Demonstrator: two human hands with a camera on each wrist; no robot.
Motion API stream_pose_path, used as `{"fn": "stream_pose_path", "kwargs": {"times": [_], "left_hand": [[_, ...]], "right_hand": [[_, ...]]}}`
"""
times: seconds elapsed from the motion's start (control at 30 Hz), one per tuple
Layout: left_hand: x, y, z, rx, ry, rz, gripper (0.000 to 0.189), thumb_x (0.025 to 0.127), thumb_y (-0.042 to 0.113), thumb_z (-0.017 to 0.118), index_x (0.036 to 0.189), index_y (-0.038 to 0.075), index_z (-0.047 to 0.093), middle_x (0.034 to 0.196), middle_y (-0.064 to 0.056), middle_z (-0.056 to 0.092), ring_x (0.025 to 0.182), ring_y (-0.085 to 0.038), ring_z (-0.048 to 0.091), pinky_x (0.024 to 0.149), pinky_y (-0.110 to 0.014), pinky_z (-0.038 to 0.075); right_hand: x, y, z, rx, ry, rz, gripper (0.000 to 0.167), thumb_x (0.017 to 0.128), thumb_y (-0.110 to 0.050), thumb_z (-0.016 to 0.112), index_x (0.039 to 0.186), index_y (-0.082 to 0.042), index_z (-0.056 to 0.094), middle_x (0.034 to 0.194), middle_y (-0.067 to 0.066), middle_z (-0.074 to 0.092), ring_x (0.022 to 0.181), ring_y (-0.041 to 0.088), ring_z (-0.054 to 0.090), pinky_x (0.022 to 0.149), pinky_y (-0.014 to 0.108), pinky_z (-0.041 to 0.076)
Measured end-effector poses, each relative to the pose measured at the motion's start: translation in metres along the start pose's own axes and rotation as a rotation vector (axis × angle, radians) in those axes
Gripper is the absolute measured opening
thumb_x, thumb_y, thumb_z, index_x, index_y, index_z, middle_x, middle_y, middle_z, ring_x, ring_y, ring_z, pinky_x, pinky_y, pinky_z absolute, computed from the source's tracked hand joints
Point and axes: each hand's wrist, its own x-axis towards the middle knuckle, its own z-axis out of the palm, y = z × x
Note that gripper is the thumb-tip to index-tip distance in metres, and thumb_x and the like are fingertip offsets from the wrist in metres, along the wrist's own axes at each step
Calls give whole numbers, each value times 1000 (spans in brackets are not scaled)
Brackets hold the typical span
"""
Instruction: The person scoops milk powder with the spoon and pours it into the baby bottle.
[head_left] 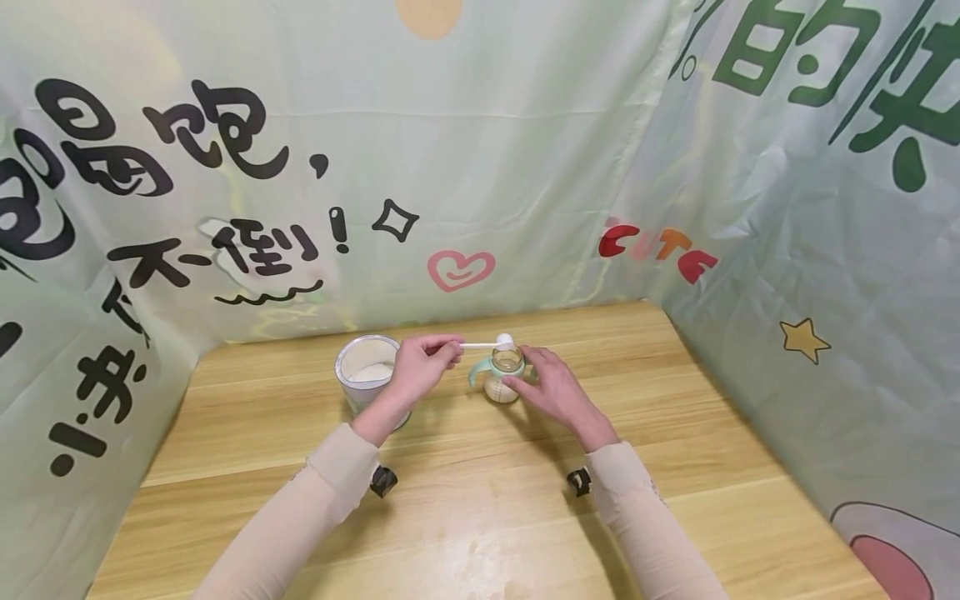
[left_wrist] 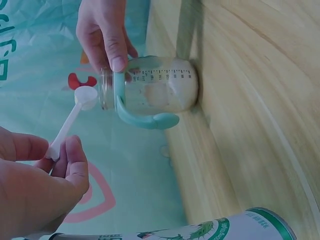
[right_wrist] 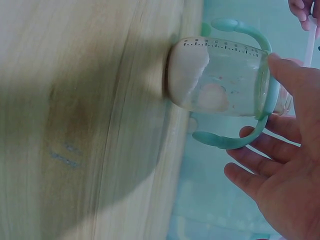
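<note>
A clear baby bottle (head_left: 501,390) with a mint-green two-handled collar (right_wrist: 272,95) stands upright on the table, its mouth uncovered. White powder (right_wrist: 184,72) fills its lower part, and a printed scale runs up the side. My right hand (head_left: 558,387) holds the bottle at the collar, thumb on one side and fingers around the other. Between thumb and fingertips my left hand (head_left: 422,367) pinches the handle of a white measuring scoop (left_wrist: 86,97). The scoop's bowl is right at the bottle's mouth. Left of the bottle, partly behind my left hand, is an open powder can (head_left: 354,393).
The can holds white powder (head_left: 372,372) and shows a green-and-white label in the left wrist view. Printed cloth (head_left: 525,183) hangs behind and along both sides of the wooden table (head_left: 465,492).
</note>
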Motion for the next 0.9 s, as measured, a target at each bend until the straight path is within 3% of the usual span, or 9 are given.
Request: {"fn": "stream_pose_path", "kwargs": {"times": [0.27, 0.5, 0.67, 0.9], "left_hand": [[0, 3, -6, -15, 15, -16, 22, 103, 9, 65, 116, -2, 78, 101, -17, 79, 81, -8, 71, 77, -24, 63], [-2, 10, -11, -36, 29, 0, 21, 103, 9, 64, 113, -2, 79, 101, -19, 78, 90, -24, 74, 79, -29, 64], [-2, 15, -17, -31, 36, 7, 22, 105, 10, 63, 116, -3, 77, 106, -22, 77, 89, -20, 74, 77, -23, 63], [0, 22, -27, -62, 59, -13, 23, 105, 11, 64, 119, -3, 76, 99, -10, 78, 87, -14, 73, 85, -31, 65]], "right_hand": [[3, -4, -2, -6, -16, 9, 75, 100, -45, 70, 155, 1, 46, 154, 27, 52, 143, 46, 50, 121, 61, 40], [6, -8, -3, -9, 8, -21, 76, 100, -44, 71, 155, 1, 46, 151, 27, 55, 141, 45, 53, 120, 59, 42], [9, -12, -4, -24, 23, -48, 75, 99, -43, 72, 154, 2, 47, 150, 27, 56, 140, 45, 53, 120, 58, 42], [13, -18, -5, -31, 31, -85, 73, 99, -42, 72, 153, 2, 49, 150, 27, 56, 142, 45, 52, 121, 59, 41]]}}
